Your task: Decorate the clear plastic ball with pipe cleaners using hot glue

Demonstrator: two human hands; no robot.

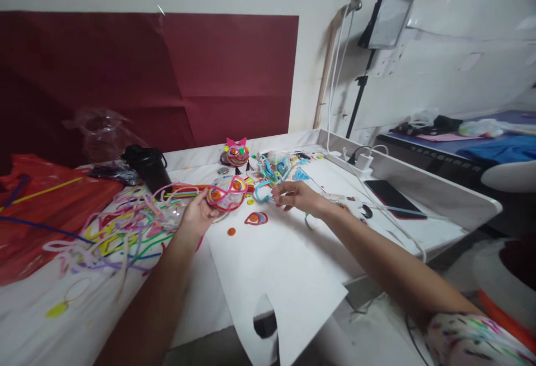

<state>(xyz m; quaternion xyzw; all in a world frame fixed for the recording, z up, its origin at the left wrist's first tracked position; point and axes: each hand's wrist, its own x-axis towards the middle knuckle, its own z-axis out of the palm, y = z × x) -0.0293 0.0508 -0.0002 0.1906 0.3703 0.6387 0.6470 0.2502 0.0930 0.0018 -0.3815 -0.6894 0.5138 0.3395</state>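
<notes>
Pink-trimmed craft piece [228, 194] juts rightward from clamped left fingers [204, 205], while right fingers [286, 188] pinch a blue strip [260, 194].

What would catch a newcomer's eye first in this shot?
Probably the bright, face-like piece with a pink outline and two orange eyes, held in the left hand near the middle of the view. Behind it, toward the wall, sits a small figure with pink ears. The large dark red sheet on the wall and the tangle of coloured strips at the left also stand out.
</notes>
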